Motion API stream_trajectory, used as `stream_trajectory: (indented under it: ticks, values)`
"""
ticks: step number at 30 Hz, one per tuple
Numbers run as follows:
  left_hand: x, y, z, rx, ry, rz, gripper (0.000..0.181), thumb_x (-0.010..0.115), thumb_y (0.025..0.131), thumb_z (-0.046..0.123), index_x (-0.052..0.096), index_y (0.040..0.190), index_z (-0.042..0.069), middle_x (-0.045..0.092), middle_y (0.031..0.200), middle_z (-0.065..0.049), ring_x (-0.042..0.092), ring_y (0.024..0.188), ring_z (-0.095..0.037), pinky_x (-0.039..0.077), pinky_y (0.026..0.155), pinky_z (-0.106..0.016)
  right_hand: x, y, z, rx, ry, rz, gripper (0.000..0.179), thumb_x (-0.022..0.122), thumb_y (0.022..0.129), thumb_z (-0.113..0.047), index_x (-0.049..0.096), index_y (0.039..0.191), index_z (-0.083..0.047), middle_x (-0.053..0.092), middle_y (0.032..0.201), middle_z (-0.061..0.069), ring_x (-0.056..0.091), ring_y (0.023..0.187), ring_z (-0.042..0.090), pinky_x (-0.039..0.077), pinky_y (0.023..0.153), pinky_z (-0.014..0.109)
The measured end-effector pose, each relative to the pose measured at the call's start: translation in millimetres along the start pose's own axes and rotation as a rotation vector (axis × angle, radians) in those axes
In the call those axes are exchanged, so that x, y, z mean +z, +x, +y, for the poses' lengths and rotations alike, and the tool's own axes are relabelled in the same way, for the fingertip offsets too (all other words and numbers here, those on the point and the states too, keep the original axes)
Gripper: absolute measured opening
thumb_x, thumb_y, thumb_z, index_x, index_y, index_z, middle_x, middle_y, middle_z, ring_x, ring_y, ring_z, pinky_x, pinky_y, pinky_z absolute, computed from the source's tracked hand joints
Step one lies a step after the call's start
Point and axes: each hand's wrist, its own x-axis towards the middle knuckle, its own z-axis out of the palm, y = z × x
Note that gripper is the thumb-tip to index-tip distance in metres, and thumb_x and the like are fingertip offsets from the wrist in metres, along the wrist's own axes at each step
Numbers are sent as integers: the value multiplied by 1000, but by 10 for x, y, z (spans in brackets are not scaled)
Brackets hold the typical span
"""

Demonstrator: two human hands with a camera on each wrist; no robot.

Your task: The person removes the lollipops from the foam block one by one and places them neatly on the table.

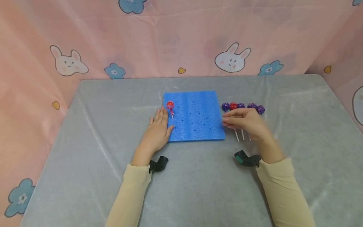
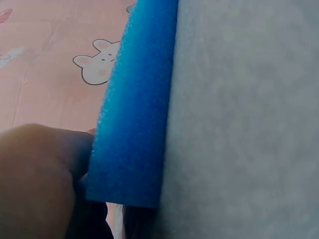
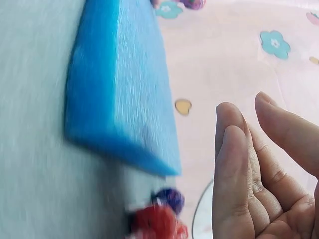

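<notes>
A square blue foam board [image 1: 198,132] with small holes lies mid-table. One red-wrapped lollipop [image 1: 170,105] stands upright at its left side, its white stick in the foam. My left hand [image 1: 156,130] rests along the board's left edge, fingers extended; the left wrist view shows the thumb side against the foam [image 2: 132,114]. Beyond the board's right edge hovers my right hand [image 1: 249,123], thumb and fingertips apart with nothing between them in the right wrist view. Under it lie a red lollipop [image 1: 233,106] and several purple lollipops [image 1: 260,109], partly hidden by the hand.
A grey cloth-covered table [image 1: 195,183] extends around the board. Behind it hangs a pink curtain [image 1: 158,41] printed with rabbits and flowers. Each wrist carries a black camera mount, such as the right one [image 1: 248,159].
</notes>
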Motion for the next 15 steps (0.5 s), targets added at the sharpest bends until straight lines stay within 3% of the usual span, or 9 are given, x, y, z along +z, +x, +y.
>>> stream_trajectory:
  ticks: [4, 15]
  values:
    - [-1, 3, -3, -1, 1, -1, 65, 32, 103, 34, 4, 149, -2, -3, 157, -15, -3, 143, -27, 2, 114, -45, 115, 70, -21, -4, 53, -32, 34, 67, 86, -1, 56, 107, 23, 72, 82, -2, 69, 78, 11, 54, 72, 28]
    - [-10, -2, 16, 1, 10, -6, 65, 32, 103, 34, 4, 149, -2, -3, 157, -15, -3, 143, -27, 2, 114, -45, 395, 286, -73, -6, 38, -48, 32, 67, 86, -2, 59, 107, 20, 72, 79, 0, 69, 76, 10, 55, 71, 27]
